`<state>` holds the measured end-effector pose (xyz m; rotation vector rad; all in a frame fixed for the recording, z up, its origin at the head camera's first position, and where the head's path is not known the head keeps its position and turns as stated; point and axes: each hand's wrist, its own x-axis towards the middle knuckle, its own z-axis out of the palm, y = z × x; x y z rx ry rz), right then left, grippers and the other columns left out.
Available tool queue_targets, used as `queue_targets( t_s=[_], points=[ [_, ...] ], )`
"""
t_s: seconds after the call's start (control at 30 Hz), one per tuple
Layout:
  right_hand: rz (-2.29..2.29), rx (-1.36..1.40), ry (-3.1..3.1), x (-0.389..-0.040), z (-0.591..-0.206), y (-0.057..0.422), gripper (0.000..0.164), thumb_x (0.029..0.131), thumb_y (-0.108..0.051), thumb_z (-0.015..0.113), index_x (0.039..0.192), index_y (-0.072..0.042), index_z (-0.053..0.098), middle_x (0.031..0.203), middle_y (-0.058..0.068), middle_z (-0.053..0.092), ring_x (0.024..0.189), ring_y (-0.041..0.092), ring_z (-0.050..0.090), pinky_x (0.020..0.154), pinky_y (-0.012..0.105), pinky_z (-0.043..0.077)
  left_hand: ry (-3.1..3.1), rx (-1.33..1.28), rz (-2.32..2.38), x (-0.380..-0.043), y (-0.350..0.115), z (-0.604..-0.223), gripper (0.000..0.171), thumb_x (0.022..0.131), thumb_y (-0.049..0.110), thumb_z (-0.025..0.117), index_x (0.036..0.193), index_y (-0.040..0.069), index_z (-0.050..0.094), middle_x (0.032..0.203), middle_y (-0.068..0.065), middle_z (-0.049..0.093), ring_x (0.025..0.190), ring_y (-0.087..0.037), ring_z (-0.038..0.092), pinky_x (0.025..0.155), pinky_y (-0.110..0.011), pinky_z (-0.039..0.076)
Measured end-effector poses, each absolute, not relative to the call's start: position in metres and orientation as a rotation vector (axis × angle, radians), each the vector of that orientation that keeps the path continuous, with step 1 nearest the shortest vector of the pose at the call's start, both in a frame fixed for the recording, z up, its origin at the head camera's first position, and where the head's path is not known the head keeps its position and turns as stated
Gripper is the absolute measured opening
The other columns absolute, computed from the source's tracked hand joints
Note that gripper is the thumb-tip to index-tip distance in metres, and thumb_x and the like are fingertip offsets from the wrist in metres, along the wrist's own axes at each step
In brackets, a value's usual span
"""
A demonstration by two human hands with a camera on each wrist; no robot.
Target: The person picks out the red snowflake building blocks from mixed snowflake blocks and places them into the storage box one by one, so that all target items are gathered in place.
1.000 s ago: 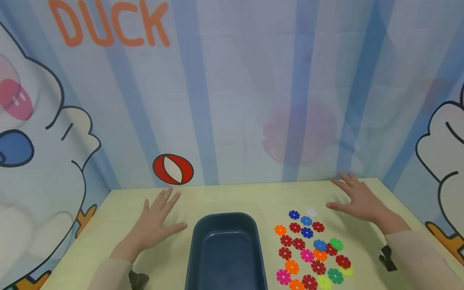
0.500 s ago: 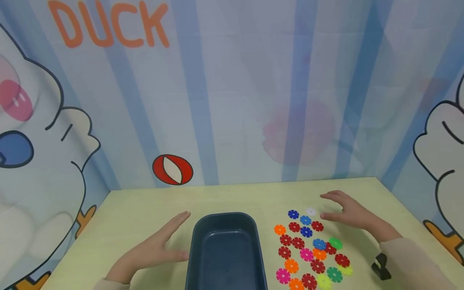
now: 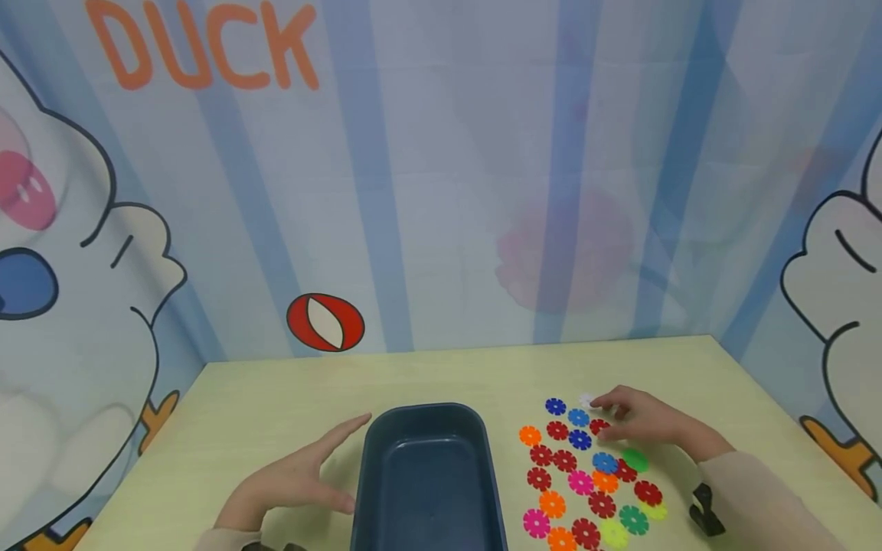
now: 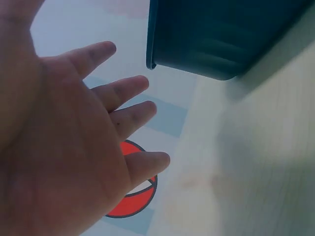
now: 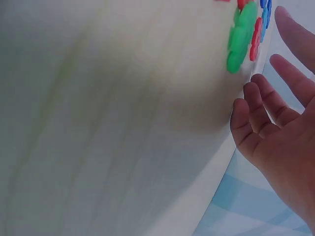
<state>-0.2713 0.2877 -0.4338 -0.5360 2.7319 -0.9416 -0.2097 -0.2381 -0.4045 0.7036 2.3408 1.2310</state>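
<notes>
Discs (image 3: 581, 482): near right hand (image 3: 644, 417), loosely curled, thumb apart | tray (image 3: 429, 490): beside left hand (image 3: 295, 482), spread

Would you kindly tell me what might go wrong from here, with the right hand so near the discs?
The right hand is close to the white disc, so it might knock that aside while reaching. The bright green disc and a red disc overlap, so lifting one might drag the other. The left hand is right beside the tray and could nudge it.
</notes>
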Motion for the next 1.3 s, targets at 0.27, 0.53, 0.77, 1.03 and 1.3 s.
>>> queue_targets(
  t_s=[0.27, 0.53, 0.77, 1.03, 1.3],
  points=[
    [-0.900, -0.441, 2.761, -0.276, -0.436, 0.282, 0.045, 0.077, -0.025, 0.081, 0.113, -0.004, 0.067, 0.101, 0.005, 0.059, 0.093, 0.022, 0.054, 0.083, 0.042, 0.051, 2.265, 0.756, 1.224, -0.217, -0.238, -0.410, 0.104, 0.077, 0.029, 0.081, 0.156, 0.020, 0.014, 0.160, -0.010, 0.013, 0.145, -0.039, 0.010, 0.107, -0.070, 0.014],
    [-0.887, -0.387, 2.805, -0.277, -0.440, 0.280, 0.032, 0.075, -0.016, 0.081, 0.103, -0.005, 0.071, 0.097, 0.004, 0.060, 0.089, 0.022, 0.055, 0.081, 0.041, 0.053, 2.214, 0.746, 1.226, -0.218, -0.237, -0.413, 0.105, 0.076, 0.028, 0.082, 0.156, 0.019, 0.015, 0.161, -0.012, 0.012, 0.145, -0.040, 0.008, 0.108, -0.069, 0.013],
    [-0.863, -0.380, 2.811, -0.279, -0.440, 0.279, 0.022, 0.076, -0.014, 0.081, 0.096, -0.007, 0.074, 0.093, 0.003, 0.059, 0.085, 0.019, 0.053, 0.076, 0.034, 0.052, 2.184, 0.773, 1.247, -0.217, -0.237, -0.416, 0.104, 0.077, 0.027, 0.082, 0.156, 0.015, 0.015, 0.160, -0.017, 0.012, 0.144, -0.045, 0.006, 0.107, -0.071, 0.011],
    [-0.814, -0.354, 2.812, -0.281, -0.438, 0.278, 0.024, 0.076, -0.014, 0.081, 0.097, -0.009, 0.070, 0.094, 0.002, 0.059, 0.087, 0.020, 0.053, 0.082, 0.042, 0.053, 2.127, 0.777, 1.297, -0.217, -0.236, -0.418, 0.103, 0.078, 0.025, 0.080, 0.156, 0.012, 0.014, 0.160, -0.019, 0.008, 0.144, -0.047, 0.003, 0.106, -0.073, 0.009],
    [-0.796, -0.394, 2.793, -0.284, -0.436, 0.275, 0.020, 0.076, -0.010, 0.080, 0.090, -0.009, 0.066, 0.087, 0.003, 0.057, 0.083, 0.020, 0.051, 0.080, 0.039, 0.052, 2.127, 0.790, 1.296, -0.218, -0.237, -0.420, 0.102, 0.079, 0.025, 0.079, 0.156, 0.012, 0.013, 0.160, -0.018, 0.010, 0.144, -0.046, 0.008, 0.109, -0.069, 0.013]
  ],
)
